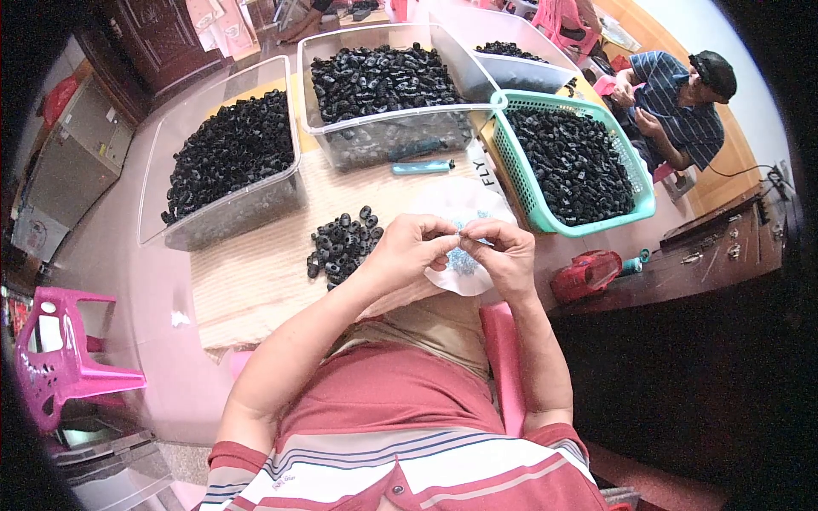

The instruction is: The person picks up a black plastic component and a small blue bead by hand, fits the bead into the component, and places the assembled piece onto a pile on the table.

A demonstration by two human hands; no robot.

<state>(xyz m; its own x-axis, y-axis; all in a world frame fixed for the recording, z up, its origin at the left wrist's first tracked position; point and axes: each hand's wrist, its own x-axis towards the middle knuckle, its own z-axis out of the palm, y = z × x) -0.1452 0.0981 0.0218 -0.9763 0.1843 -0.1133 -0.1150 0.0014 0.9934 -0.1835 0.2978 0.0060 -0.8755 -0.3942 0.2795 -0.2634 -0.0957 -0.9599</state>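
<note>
Over a white sheet or shallow dish (439, 198), my left hand (407, 249) and my right hand (504, 255) meet, thumbs and forefingers pinched together. Whatever sits between the fingertips is too small to make out. Just beneath them, small light-blue pieces (463, 262) lie heaped on the white surface, partly covered by the hands. A loose pile of small black hollow plastic parts (339, 244) rests on the ribbed cloth, left of my left wrist. Beyond the hands lies a slim light-blue tool or handle (423, 167).
Clear plastic bins (296, 167) full of black parts line the table's far and left sides. A green basket (645, 207) of them stands right. A seated person (682, 102) works at the far right. A pink stool (64, 366) and a red object (588, 274) flank the table.
</note>
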